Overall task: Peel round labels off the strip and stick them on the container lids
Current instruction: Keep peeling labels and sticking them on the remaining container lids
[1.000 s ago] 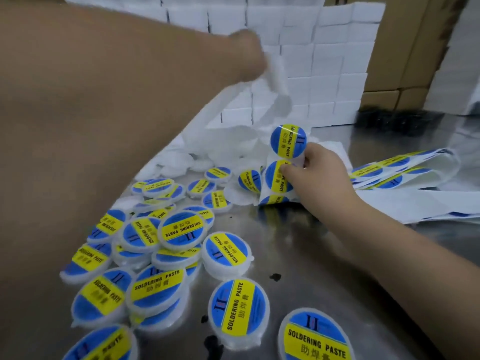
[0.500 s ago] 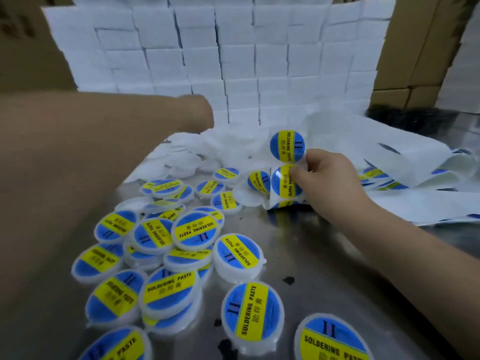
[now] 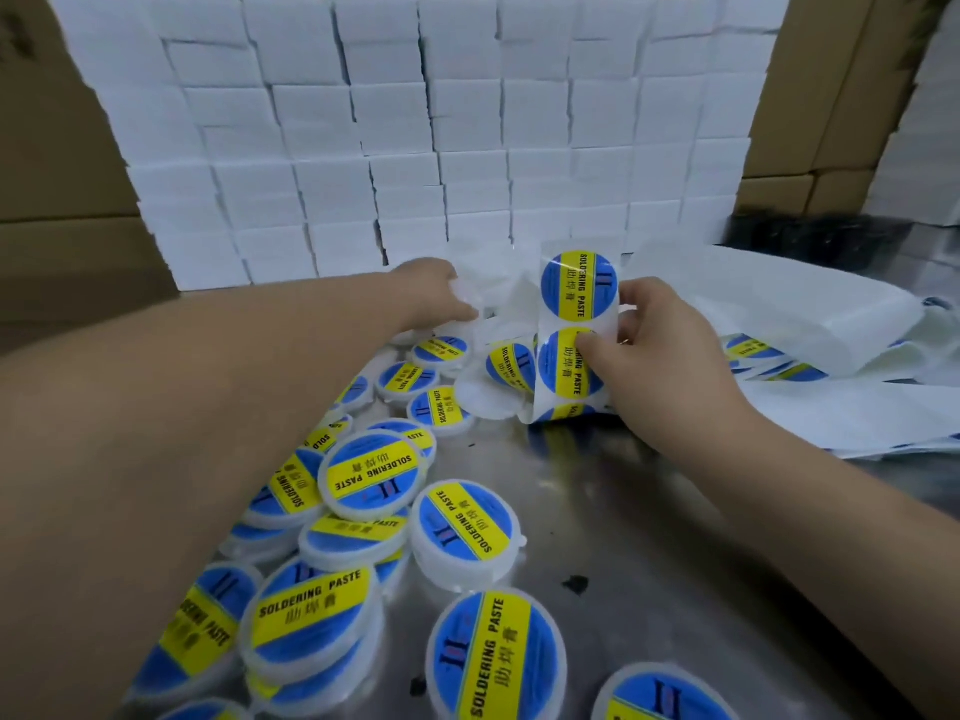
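Two hands (image 3: 436, 293) (image 3: 660, 356), three labels (image 3: 579, 285) on the strip (image 3: 541, 317), over a dozen lids (image 3: 467, 527).

A wall of stacked white boxes (image 3: 415, 148) fills the far side, brown cardboard cartons (image 3: 67, 200) flank it left and right, and the shiny metal table (image 3: 597, 511) reflects soft light.

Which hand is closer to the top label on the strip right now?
Right. The right hand grips the label strip right beside the top label; the left hand is away to its left, among the unlabelled lids.
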### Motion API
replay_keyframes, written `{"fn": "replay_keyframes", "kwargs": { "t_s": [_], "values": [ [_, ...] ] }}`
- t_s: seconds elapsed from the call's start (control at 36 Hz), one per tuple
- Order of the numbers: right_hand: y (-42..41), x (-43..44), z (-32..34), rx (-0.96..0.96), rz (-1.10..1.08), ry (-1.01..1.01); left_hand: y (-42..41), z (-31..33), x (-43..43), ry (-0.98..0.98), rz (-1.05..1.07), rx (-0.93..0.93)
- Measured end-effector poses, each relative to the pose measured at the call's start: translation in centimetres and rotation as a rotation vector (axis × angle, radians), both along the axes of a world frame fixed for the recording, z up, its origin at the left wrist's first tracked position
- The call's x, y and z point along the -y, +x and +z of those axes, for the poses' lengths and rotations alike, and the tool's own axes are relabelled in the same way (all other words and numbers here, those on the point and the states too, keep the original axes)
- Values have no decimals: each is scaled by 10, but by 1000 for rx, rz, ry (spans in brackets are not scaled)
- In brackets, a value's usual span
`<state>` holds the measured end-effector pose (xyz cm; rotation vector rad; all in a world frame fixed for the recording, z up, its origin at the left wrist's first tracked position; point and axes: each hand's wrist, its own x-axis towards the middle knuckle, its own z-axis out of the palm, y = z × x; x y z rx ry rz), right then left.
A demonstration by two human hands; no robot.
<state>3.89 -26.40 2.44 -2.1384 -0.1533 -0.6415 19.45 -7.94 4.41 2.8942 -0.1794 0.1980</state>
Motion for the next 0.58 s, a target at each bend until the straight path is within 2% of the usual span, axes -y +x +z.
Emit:
{"fn": "replay_keyframes", "kwargs": {
  "t_s": [0.19,0.31,0.39,0.5,0.53,0.58],
  "values": [
    [-1,0,1,-22,-9,-10,-9,19,1,-248,125,152],
    [-2,-3,2,-26,-37,-31,-27,28,-4,-569,157,196],
    [-4,-6,3,-19,-31,-70,-48,38,-3,-893,179,255],
    [-10,-11,8,15,20,-110,-95,51,8,-1185,60,211],
    [-12,-12,10,27,32,-119,-109,52,10,-1160,9,222],
    [-16,-13,14,51,52,-130,-136,51,12,-918,-92,285]
  ]
}}
